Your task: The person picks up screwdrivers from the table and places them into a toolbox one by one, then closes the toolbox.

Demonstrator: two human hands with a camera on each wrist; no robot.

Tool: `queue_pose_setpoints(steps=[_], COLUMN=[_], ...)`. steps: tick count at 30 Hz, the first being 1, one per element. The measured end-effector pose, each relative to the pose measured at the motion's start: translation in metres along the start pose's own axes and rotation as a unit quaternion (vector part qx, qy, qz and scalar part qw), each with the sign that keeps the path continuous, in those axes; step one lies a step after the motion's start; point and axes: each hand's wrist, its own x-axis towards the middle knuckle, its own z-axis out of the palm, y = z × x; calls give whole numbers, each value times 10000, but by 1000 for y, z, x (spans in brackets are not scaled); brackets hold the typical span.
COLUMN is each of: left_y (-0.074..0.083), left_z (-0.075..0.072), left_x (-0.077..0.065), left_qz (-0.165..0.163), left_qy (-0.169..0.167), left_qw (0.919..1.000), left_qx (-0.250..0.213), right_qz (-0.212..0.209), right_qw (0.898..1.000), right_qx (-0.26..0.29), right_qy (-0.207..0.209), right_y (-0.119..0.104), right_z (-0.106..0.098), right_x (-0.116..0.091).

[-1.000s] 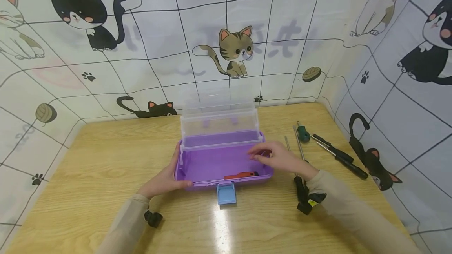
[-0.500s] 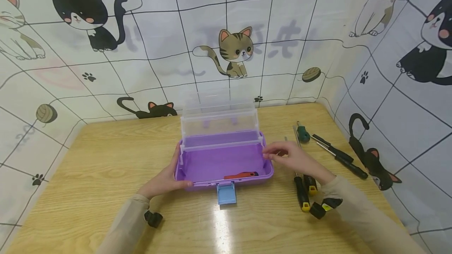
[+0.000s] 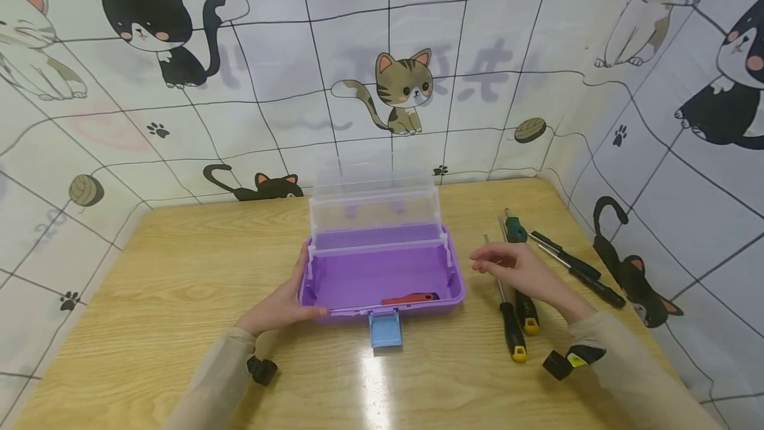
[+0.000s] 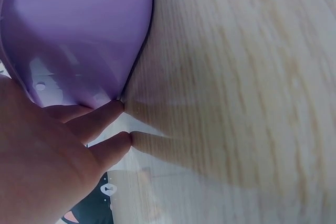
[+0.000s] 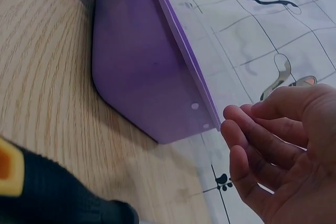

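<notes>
A purple toolbox (image 3: 461,287) stands with its clear lid (image 3: 375,211) raised at the back and its blue latch (image 3: 385,330) hanging down in front. Inside, along the front wall, lies a red-handled tool (image 3: 410,298). My left hand (image 3: 279,307) holds the box's left end, thumb at the front rim and fingers along the side. In the left wrist view its fingertips touch the purple wall (image 4: 79,24) low down. To the right of the box, my right hand (image 3: 531,277) hovers with loosely bent fingers, holding nothing, above a black-and-yellow screwdriver (image 3: 512,336).
A second black-and-yellow screwdriver (image 3: 526,316) lies partly hidden under the right hand. Farther back are a green-handled screwdriver (image 3: 516,229) and black-handled tools (image 3: 597,286). Cat-patterned sheeting (image 3: 268,111) rises behind the wooden table (image 3: 197,257) and on both sides.
My right hand has moved rightward, from over the box's interior to beyond its right end, uncovering the screwdriver handles. My left hand stays on the box. The head view has shifted slightly.
</notes>
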Motion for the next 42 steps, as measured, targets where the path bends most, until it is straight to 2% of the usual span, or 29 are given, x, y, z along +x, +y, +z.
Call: queue_pose_setpoints(steps=[3,8,13,17,24,27,39,42], left_y=[0,1,1,-1,-2,-2,0,1], left_z=[1,3,6,8,10,10,5,3], left_x=[0,0,0,-1,-5,-7,-3,-2], left_qz=[-11,-5,50,-3,1,-63,29,44], left_qy=[-2,-13,-19,-17,1,14,55,74], left_qw=[10000,10000,10000,10000,9999,9999,10000,9999], left_qx=[1,-62,-44,-56,-162,-88,54,63], right_qz=[260,421,260,112,348,308,546,798], right_qw=[9996,9988,9987,9979,9950,9937,9852,9821], right_qx=[-6,87,212,16,-134,-149,-678,-748], right_qy=[72,224,394,631,929,1069,1479,1533], right_y=[5,11,19,25,35,41,47,47], right_z=[-4,-9,-12,-12,-13,-12,-2,1], right_x=[-7,-18,-29,-39,-59,-65,-75,-73])
